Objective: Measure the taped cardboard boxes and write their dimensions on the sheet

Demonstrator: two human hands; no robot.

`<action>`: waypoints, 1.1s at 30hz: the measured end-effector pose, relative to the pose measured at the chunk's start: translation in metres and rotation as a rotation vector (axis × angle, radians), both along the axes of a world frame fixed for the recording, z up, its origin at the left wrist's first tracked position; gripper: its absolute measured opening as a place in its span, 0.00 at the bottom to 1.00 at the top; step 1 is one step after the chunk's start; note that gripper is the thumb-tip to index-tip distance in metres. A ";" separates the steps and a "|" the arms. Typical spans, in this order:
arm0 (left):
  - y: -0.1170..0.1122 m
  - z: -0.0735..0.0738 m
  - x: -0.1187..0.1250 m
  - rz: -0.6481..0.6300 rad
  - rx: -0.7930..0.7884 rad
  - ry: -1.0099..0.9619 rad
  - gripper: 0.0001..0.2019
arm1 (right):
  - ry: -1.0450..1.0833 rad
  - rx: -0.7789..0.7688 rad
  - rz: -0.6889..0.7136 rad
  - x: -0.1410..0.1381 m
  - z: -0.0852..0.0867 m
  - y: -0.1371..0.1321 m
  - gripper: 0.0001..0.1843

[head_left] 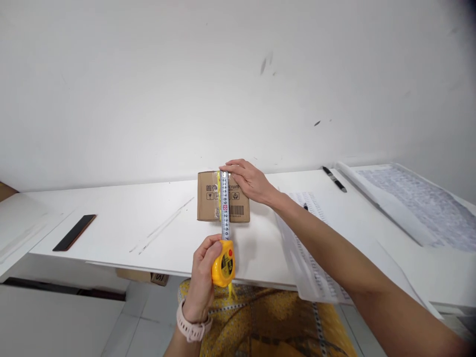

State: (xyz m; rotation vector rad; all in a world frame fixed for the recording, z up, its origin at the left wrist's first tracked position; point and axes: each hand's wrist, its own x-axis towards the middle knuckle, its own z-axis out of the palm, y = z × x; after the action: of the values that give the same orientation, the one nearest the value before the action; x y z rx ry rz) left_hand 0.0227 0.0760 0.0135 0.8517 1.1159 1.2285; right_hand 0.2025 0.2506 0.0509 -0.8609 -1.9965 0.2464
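A small brown cardboard box (206, 203) with printed symbols and a barcode rests on the white table, against the wall. My left hand (203, 265) is closed round a yellow tape measure (223, 264) near the table's front edge. Its pulled-out blade (225, 218) runs away from me over the box, between the case and the far edge. At that far edge the fingers of my right hand (250, 179) press the blade's end down on the box. The tip of the blade is partly hidden under those fingers.
Printed sheets (308, 267) lie under my right forearm, with a dark pen (334, 179) behind them. Further right is a white bag or wrapper (386, 203) over printed paper. A dark flat bar (75, 232) lies at the left. Below the table edge a cardboard box (141, 276) shows.
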 end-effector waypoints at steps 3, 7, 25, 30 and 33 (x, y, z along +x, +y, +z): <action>0.001 -0.008 0.005 0.026 0.029 0.019 0.19 | -0.009 -0.001 -0.012 -0.001 0.001 -0.001 0.23; 0.001 -0.021 0.006 0.059 0.048 0.003 0.20 | -0.011 0.007 -0.018 -0.003 0.002 -0.003 0.22; -0.024 -0.020 0.000 0.163 0.162 -0.132 0.23 | 0.100 0.151 -0.127 -0.006 -0.010 -0.021 0.20; -0.055 -0.003 -0.004 0.357 0.237 -0.089 0.26 | -0.029 0.439 -0.035 -0.025 -0.045 -0.055 0.16; -0.066 -0.007 0.000 0.344 0.180 -0.023 0.28 | -0.108 0.473 0.110 -0.032 -0.060 -0.075 0.17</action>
State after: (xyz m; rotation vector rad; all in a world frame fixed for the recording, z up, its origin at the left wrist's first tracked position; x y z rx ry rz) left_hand 0.0229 0.0099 0.0063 0.7976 1.1776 1.6394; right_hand 0.1708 0.1760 -0.0091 -0.4707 -2.0825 -0.2115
